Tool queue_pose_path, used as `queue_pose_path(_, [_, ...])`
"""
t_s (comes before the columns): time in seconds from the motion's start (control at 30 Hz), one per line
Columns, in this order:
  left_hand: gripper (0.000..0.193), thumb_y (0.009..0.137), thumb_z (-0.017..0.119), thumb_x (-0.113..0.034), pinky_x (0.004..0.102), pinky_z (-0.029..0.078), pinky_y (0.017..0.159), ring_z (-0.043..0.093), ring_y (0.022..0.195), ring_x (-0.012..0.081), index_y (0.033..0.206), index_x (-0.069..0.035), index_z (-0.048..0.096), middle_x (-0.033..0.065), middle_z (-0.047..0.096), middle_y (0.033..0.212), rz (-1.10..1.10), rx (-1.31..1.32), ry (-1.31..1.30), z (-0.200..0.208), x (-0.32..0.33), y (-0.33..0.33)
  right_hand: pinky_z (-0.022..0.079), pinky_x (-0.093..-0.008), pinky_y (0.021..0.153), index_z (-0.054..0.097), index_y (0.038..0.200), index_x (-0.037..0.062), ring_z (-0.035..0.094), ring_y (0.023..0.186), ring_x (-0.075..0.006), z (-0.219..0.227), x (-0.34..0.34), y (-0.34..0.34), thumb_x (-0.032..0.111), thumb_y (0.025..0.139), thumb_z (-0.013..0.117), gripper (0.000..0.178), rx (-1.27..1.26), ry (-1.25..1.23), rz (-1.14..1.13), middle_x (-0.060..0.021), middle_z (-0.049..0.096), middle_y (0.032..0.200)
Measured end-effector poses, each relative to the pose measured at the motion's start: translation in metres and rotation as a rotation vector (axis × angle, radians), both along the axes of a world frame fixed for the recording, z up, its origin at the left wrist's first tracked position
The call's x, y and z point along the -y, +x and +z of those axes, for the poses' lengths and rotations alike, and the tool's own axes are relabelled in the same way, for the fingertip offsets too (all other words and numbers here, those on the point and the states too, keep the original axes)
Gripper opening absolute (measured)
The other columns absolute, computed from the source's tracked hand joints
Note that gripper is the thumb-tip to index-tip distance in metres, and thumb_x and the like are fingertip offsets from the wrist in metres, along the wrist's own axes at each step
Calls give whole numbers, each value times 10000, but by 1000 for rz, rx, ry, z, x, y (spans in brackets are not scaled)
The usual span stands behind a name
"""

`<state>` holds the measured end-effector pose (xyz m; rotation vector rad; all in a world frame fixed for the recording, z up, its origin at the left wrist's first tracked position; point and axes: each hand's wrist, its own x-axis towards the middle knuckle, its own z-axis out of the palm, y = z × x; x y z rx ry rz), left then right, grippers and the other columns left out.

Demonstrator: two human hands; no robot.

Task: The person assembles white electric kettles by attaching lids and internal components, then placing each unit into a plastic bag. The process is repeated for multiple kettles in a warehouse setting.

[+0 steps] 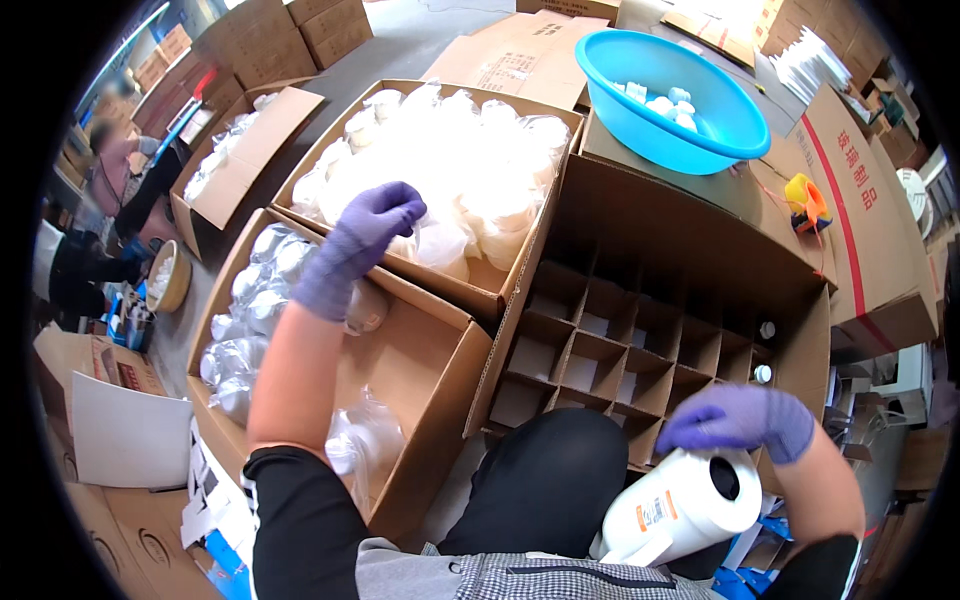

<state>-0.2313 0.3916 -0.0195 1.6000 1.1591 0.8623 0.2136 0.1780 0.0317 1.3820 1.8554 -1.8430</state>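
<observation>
My left hand [368, 238], in a purple glove, reaches over an open carton of bagged white rounded pieces [490, 185]. Its fingers are curled and pinch the edge of a translucent plastic bag [438, 245]. My right hand [735, 422], also gloved in purple, is bent downward at the top of a large white cylinder [665, 505] lying tilted on my lap. The cylinder has a dark round hole in its end and an orange-printed label. The right fingers are blurred and partly hidden, so their grip is unclear. A divided carton [620, 350] stands in front of my knee.
A lower carton [400, 345] at left holds clear-bagged pieces [265, 290]. A blue basin [670, 110] with small white parts stands at the back, near orange and yellow tape dispensers [805, 203]. Two small white caps [763, 373] lie inside the divided carton. Another person [110, 190] sits far left.
</observation>
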Motion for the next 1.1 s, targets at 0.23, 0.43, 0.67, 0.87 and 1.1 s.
queue_pose_path(0.23, [295,957,618,-90,331,553,901,668,1050,217,1194,86,618,144,633,1207,-424,282,306,191,122,99,344,-434,1178,294,1554,14,409,1401,-403,-23,-28,-79,466,670,915,1172,-195,1184,-309,-265,351,1527])
queue_pose_path(0.43, [457,1015,621,-226,382,521,1016,630,1135,298,1351,65,509,188,584,1285,-541,629,187,200,108,237,508,-328,906,684,1158,-9,663,939,-208,3,-14,-62,210,891,737,349,-407,554,-791,-85,711,1009])
queue_pose_path(0.67, [886,619,919,-375,580,258,1201,388,1430,385,1400,-122,585,149,509,1465,-558,-388,1034,148,191,179,541,-349,959,647,1129,1,670,989,-198,-15,14,9,137,1013,544,206,-1201,450,-1098,-107,676,1032])
queue_pose_path(0.87, [201,730,668,-34,434,487,917,638,995,336,923,-71,709,105,674,955,-147,-199,842,48,193,261,462,-417,1068,430,1442,24,592,1174,-246,5,46,48,372,944,701,665,-1319,525,-916,-120,591,1272])
queue_pose_path(1.1, [275,888,740,-210,268,514,751,611,816,102,1060,-1,688,34,687,916,-343,210,-259,10,206,325,501,-290,943,628,1252,34,614,1026,-117,-56,124,74,128,904,754,382,-358,595,-1334,-62,668,1108])
